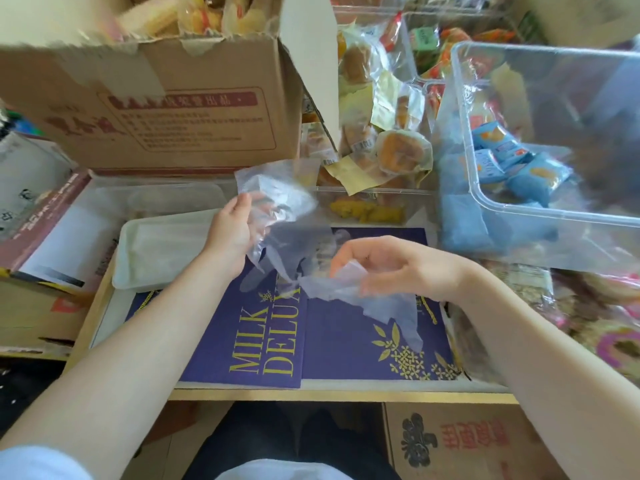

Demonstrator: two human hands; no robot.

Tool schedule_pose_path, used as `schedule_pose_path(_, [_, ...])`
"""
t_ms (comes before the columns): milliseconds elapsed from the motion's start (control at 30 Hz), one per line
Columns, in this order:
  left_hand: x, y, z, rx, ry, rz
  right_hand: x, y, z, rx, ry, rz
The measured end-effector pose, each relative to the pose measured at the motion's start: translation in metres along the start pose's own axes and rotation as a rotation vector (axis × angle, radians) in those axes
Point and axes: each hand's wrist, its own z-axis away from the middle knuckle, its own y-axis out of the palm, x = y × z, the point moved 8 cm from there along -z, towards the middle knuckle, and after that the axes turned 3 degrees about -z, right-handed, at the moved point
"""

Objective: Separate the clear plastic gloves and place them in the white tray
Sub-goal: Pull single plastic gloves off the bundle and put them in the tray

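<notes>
Your left hand (231,230) pinches one clear glove (277,199) just right of the white tray (145,251); your right hand (377,268) grips another glove (363,299). They look filmy, clingy: hold the cuffs.

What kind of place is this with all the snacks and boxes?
Probably a snack stockroom or a small shop's packing corner. An open cardboard box of packets, clear bins of wrapped buns and blue snack packs, with more boxes stacked around the work surface.
</notes>
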Motion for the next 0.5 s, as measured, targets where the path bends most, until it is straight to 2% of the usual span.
schedule_pose_path(67, [-0.003, 0.003, 0.002, 0.039, 0.024, 0.001, 0.006, 0.001, 0.000, 0.001, 0.000, 0.051])
schedule_pose_path(133, [-0.005, 0.019, 0.012, 0.204, 0.023, -0.014, 0.009, -0.005, -0.003, -0.068, -0.004, 0.087])
schedule_pose_path(200, [-0.006, 0.039, 0.032, 0.431, 0.002, -0.122, 0.009, -0.020, -0.009, -0.229, -0.011, 0.161])
schedule_pose_path(267, [-0.003, 0.050, 0.051, 0.595, -0.041, -0.142, 0.012, -0.035, -0.014, -0.442, -0.059, 0.365])
schedule_pose_path(367, [0.007, 0.054, 0.066, 0.665, -0.125, -0.079, 0.014, -0.041, -0.017, -0.640, -0.137, 0.639])
schedule_pose_path(433, [0.011, 0.056, 0.072, 0.669, -0.128, -0.097, 0.014, -0.036, -0.019, -0.648, -0.170, 0.691])
schedule_pose_path(500, [0.014, 0.061, 0.081, 0.679, -0.156, -0.069, 0.013, -0.034, -0.024, -0.620, -0.119, 0.676])
